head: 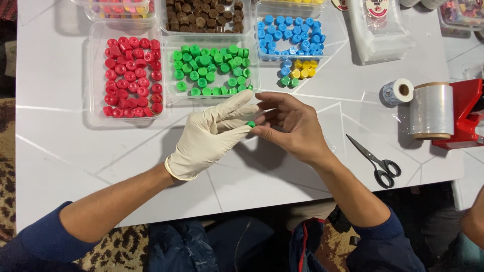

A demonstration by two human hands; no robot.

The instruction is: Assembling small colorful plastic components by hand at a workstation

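Right above the white table [60, 151], a small green round piece [250, 124] pinched between two hands that meet at mid-frame. Left hand [209, 138], in a cream latex glove, fingers stretched toward the right, thumb and forefinger tips closing on the green piece from the left. Right hand [292, 126], bare, thumb and forefinger touching the same piece from the right, remaining fingers fanned out above it and loose. Green piece thus at the very tips of both grips, clear of either palm, raised off the tabletop and just below the clear tub of green pieces [212, 70]. Beside that tub, to the left, a clear tub of red pieces [132, 76]; to the right, a clear tub of blue pieces [290, 35]; behind, a tub of brown pieces [204, 15]. Loose on the table near the blue tub, a little cluster of yellow, green and blue pieces [297, 72]. Well to the right of the hands, black scissors [375, 161] lying flat, a small tape roll [397, 92], and a roll of clear film [431, 111] on a red holder [466, 118].
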